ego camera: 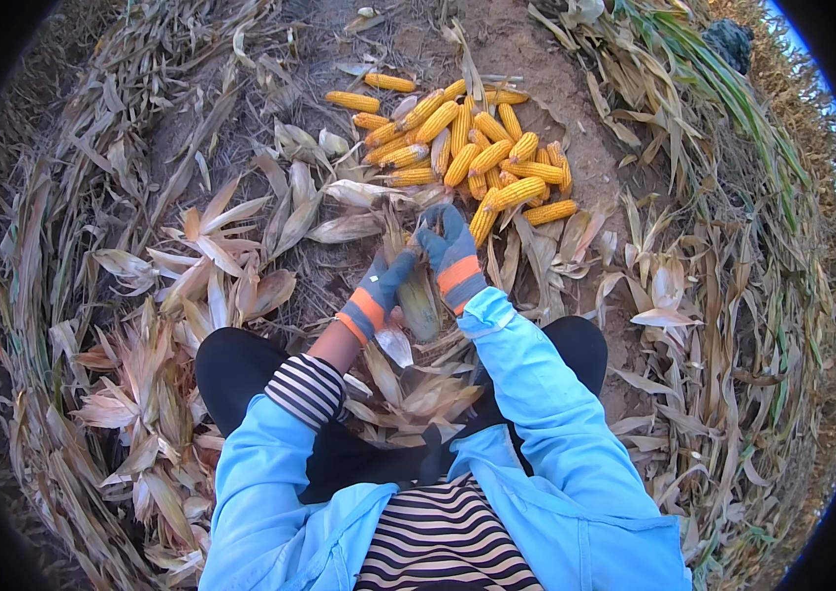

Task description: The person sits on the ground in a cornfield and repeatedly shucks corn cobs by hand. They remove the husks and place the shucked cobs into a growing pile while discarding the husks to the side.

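An ear of corn in its dry husk [419, 301] is held between my two hands, low in front of my crossed legs. My left hand [381, 284], in a grey and orange glove, grips it from the left side. Fingers of my right hand [449, 240], gloved alike, are closed at the upper end of the husk. The gloves hide most of that end, where a little orange shows. Just beyond my right hand lies a pile of husked yellow corn cobs [490, 156]. Unhusked ears [348, 227] lie on the ground to the left of the pile.
Loose empty husks [215, 236] are strewn at my left, with more husks [418, 402] between my legs. Flattened dry corn stalks [34, 295] line the left side; stalks with green leaves [721, 96] line the right. A dark object [728, 44] sits at the far right.
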`<state>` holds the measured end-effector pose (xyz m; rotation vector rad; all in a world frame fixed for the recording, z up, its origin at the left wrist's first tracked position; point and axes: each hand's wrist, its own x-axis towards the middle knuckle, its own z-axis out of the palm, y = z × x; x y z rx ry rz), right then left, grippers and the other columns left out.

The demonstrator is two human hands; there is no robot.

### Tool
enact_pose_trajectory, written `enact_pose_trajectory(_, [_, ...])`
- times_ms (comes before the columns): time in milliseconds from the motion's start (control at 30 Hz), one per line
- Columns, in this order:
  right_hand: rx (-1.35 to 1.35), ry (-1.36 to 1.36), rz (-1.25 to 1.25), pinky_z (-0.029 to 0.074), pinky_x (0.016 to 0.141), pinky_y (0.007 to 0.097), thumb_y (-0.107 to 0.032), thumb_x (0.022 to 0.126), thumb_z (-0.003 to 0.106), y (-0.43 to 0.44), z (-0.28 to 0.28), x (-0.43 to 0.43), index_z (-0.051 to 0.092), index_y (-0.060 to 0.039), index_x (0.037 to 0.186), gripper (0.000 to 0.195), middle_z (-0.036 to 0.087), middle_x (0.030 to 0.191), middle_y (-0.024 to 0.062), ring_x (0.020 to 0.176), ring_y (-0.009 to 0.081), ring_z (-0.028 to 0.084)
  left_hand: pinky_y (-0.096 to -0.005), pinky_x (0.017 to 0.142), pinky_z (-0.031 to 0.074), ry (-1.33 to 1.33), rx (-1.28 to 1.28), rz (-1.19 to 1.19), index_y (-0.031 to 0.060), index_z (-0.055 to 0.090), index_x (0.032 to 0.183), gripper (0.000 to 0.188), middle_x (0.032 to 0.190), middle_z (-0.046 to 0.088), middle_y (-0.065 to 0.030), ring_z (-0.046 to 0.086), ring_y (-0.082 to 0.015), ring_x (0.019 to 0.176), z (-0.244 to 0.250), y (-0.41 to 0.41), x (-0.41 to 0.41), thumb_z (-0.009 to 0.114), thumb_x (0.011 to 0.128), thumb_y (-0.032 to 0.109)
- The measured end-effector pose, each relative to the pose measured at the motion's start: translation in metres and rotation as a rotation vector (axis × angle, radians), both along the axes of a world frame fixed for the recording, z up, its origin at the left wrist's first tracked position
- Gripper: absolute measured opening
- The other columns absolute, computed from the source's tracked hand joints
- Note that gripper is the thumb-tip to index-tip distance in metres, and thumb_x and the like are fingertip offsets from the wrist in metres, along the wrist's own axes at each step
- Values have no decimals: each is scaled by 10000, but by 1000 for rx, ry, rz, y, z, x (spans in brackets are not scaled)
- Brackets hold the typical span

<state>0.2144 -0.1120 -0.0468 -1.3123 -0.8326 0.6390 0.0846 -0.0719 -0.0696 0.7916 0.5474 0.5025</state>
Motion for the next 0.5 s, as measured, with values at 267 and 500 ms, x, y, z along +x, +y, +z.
enact_pose_trajectory(267, [-53,-82,121,430,747,242,3,767,572,-7,5,-13,529,-33,990,230,543,885,20,823,95,488,-262,758,477,154,190,222,-30,491,1162,423,1012,606,-82,569,-137,896,14,14,-1,640,827,180])
enact_pose_trajectory(500, [-48,-34,316,423,808,247,-29,804,560,-4,6,-26,528,-24,1018,217,567,934,29,870,108,510,-276,640,454,163,155,442,10,587,979,218,830,605,-51,553,-144,706,-1,31,-2,535,835,166])
